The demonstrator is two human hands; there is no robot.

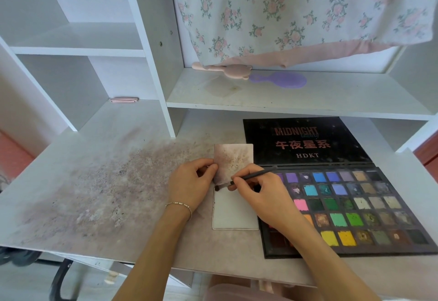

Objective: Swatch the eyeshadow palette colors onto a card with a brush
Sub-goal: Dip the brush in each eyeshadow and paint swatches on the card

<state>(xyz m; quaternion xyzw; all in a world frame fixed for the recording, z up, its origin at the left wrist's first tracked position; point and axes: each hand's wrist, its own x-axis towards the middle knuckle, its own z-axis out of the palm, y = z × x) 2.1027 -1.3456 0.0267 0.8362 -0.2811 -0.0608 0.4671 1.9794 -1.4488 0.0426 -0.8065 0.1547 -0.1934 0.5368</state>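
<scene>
A large black eyeshadow palette lies open on the desk at the right, with several rows of coloured pans. Left of it lies a white card flat on the desk. My left hand pinches a second, powder-stained card and holds it tilted above the white one. My right hand grips a thin dark brush. Its dark tip touches the top left corner of the white card. Small dark marks run down that card's left edge.
The desk is smeared with pinkish powder at the left. White shelf uprights stand behind. A pink bear-shaped mirror and a purple one lie on the shelf under a hanging floral cloth.
</scene>
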